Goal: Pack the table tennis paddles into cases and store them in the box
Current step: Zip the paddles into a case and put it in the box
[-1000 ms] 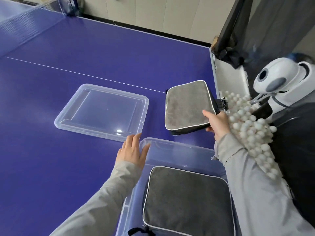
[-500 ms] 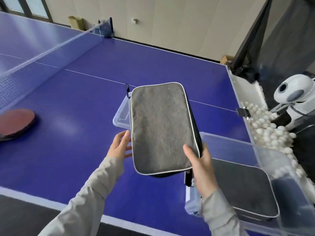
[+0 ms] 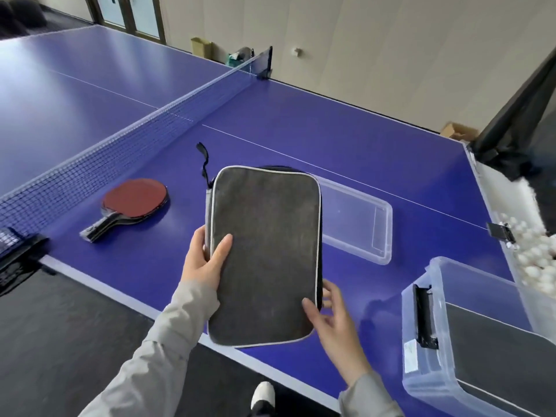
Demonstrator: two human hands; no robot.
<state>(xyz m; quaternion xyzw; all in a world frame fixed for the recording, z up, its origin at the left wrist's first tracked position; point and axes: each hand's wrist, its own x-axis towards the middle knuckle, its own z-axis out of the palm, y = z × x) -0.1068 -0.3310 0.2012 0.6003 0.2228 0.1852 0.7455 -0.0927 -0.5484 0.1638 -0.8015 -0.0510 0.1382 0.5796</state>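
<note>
I hold a grey paddle case [image 3: 264,254] with white piping above the near edge of the blue table. My left hand [image 3: 204,260] grips its left edge, thumb on top. My right hand [image 3: 331,314] pinches the lower right corner, thumb on the face and fingers behind. A black strap [image 3: 204,164] sticks up from the case's top left. Red paddles [image 3: 132,203], stacked with handles toward me, lie on the table to the left. The clear storage box [image 3: 427,341] at the right holds another grey case [image 3: 499,350].
The box's clear lid [image 3: 361,224] lies on the table [image 3: 361,158] behind the case. The net [image 3: 120,139] crosses the table at left. White balls [image 3: 532,254] fill a tray along the right edge. My shoe [image 3: 263,395] shows on the dark floor below.
The view swung left, bringing the red paddles and net into sight. The case moved left with it, and my left hand, which was only near the edge, now grips it.
</note>
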